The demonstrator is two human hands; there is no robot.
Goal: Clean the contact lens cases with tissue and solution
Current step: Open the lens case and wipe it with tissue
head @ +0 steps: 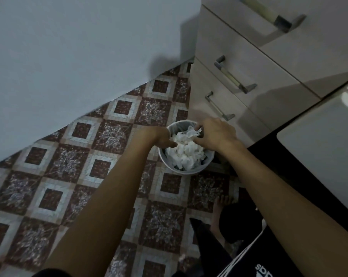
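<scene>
My right hand (pixel 215 134) pinches a crumpled tissue (pixel 193 131) right over the little white bin (pixel 186 148); my left hand (pixel 165 137) rests at the bin's left rim, fingers loose and holding nothing; the bin is full of white tissues and sits on the patterned floor (pixel 69 172), just beside the drawers (pixel 229 86).

I am in a home room: patterned maroon-and-white tiled floor (pixel 73 166), beige wooden drawer unit with metal handles (pixel 225 80), small tissue-filled white wastebasket (pixel 165 158).
</scene>
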